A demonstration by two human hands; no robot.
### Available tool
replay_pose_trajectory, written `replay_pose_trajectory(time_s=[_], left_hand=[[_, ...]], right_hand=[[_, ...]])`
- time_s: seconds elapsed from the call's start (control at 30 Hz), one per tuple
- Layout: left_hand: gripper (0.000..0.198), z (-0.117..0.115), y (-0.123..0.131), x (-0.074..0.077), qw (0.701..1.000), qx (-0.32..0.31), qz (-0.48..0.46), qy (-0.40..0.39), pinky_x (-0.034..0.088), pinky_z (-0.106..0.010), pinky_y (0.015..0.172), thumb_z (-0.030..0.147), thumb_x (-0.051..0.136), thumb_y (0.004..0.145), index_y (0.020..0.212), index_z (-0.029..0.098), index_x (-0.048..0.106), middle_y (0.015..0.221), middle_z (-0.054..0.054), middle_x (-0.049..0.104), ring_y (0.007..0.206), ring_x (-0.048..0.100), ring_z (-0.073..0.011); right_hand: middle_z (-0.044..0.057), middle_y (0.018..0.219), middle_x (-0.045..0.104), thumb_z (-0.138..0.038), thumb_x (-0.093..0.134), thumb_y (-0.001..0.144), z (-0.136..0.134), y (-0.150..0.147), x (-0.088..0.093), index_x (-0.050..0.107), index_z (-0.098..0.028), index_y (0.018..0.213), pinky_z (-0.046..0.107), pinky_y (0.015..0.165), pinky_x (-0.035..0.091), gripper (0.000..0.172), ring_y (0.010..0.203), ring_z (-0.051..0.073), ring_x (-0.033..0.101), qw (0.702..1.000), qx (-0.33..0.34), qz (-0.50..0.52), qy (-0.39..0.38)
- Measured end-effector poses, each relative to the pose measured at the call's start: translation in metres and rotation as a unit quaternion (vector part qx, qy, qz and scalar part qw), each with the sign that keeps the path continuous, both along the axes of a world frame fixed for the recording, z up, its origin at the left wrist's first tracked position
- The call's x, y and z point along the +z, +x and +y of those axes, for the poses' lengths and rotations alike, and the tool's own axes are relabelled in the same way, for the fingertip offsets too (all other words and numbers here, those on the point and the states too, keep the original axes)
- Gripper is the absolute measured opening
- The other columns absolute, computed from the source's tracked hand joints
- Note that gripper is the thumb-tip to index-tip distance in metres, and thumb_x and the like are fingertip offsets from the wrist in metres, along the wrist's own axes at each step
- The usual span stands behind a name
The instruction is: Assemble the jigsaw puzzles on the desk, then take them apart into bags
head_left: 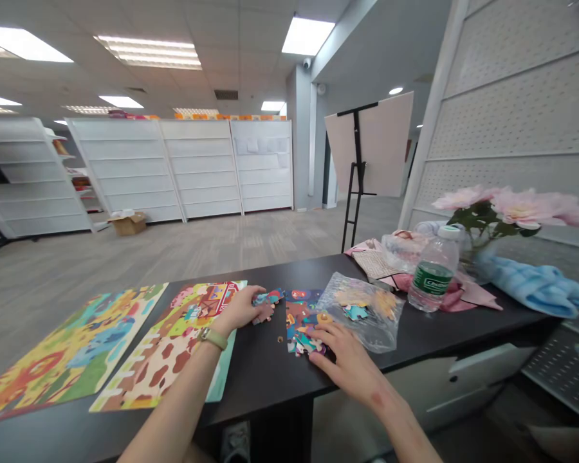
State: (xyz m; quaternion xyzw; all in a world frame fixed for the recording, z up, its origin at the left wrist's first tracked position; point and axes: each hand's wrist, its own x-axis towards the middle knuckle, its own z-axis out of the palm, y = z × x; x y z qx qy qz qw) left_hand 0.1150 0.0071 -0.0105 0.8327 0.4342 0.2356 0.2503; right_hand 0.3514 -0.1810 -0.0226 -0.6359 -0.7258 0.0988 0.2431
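My left hand (241,310), with a watch on its wrist, has its fingers closed on a small cluster of colourful jigsaw pieces (273,296) above the dark table. Part of the cluster is hidden by the fingers. To the right lies a colourful patterned sheet (296,315), partly covered by loose jigsaw pieces (303,344). My right hand (340,352) rests over the sheet's lower right corner, its fingers apart and fingertips at those pieces. Beside it, a clear plastic bag (383,334) holds more jigsaw pieces (356,312), some showing plain tan backs.
Two large illustrated puzzle sheets (161,360) (84,344) lie on the left of the dark table (263,379). At the right stand a water bottle (431,273), pink flowers (521,207) and a blue cloth (545,283). A small brown bit (280,339) lies between my hands.
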Motion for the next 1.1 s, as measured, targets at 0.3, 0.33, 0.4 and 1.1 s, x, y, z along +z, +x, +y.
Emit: replay_pose_trajectory(time_s=[0.3, 0.33, 0.4, 1.1], left_hand=[[0.053, 0.003, 0.002, -0.003, 0.997, -0.014, 0.042, -0.057, 0.051, -0.033, 0.082, 0.020, 0.067, 0.065, 0.118, 0.016, 0.065, 0.106, -0.009, 0.069, 0.092, 0.066, -0.0248], [0.054, -0.002, -0.003, -0.002, 0.997, -0.021, 0.042, -0.066, 0.052, -0.031, 0.078, 0.020, 0.067, 0.065, 0.119, 0.016, 0.065, 0.105, -0.008, 0.068, 0.090, 0.066, -0.0235], [0.052, -0.013, -0.014, 0.002, 0.995, -0.036, 0.039, -0.084, 0.052, -0.029, 0.075, 0.021, 0.066, 0.065, 0.117, 0.017, 0.067, 0.102, -0.007, 0.068, 0.089, 0.066, -0.0225], [0.040, 0.028, 0.092, -0.006, 0.988, -0.143, 0.051, -0.027, 0.043, -0.036, 0.103, 0.021, 0.061, 0.071, 0.109, 0.018, 0.072, 0.118, -0.009, 0.070, 0.113, 0.061, -0.0285]], right_hand=[[0.002, 0.136, 0.060, -0.050, 0.053, 0.093, 0.002, -0.003, -0.003, 0.058, -0.040, 0.133, 0.045, 0.108, 0.036, 0.041, 0.134, 0.026, 0.046, 1.000, -0.006, -0.011, 0.001], [0.002, 0.136, 0.060, -0.049, 0.053, 0.093, 0.003, -0.003, -0.003, 0.058, -0.040, 0.133, 0.046, 0.108, 0.036, 0.041, 0.134, 0.027, 0.045, 1.000, -0.008, -0.011, 0.001], [0.001, 0.136, 0.060, -0.049, 0.053, 0.093, 0.003, -0.004, -0.004, 0.058, -0.040, 0.132, 0.047, 0.108, 0.035, 0.041, 0.135, 0.027, 0.044, 1.000, -0.011, -0.013, 0.005], [0.004, 0.133, 0.063, -0.038, 0.060, 0.090, -0.003, -0.005, 0.008, 0.062, -0.033, 0.129, 0.044, 0.109, 0.035, 0.040, 0.131, 0.027, 0.048, 0.999, 0.004, 0.030, 0.013]])
